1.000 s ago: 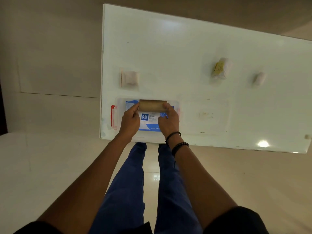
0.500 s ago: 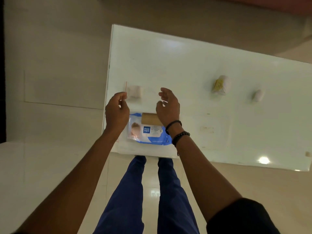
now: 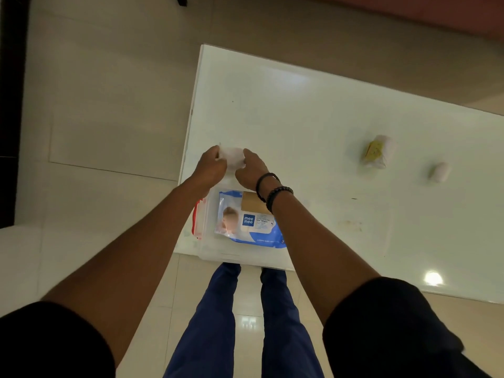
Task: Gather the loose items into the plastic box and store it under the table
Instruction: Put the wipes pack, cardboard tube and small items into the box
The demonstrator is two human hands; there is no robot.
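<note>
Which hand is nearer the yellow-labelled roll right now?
Right. The right hand is left of the roll, well apart; the left hand lies farther left. Both pinch a white packet.

Beneath the left hand (image 3: 211, 166) and the right hand (image 3: 251, 170), a glossy white table (image 3: 313, 126), stretching far to the right of the right hand and out of view. On its top, right of and nearer than that hand, a faint yellowish stain (image 3: 350, 225); further the same way, near the table's edge, a round bright lamp glare (image 3: 433, 278). Left of the left hand and beyond the table, shiny pale beige floor tiles (image 3: 109, 105) with thin joints. Far left, a dark vertical strip (image 3: 11, 105). Beyond and right of both hands, a reddish-brown band (image 3: 409, 12), wall or furniture unclear.
</note>
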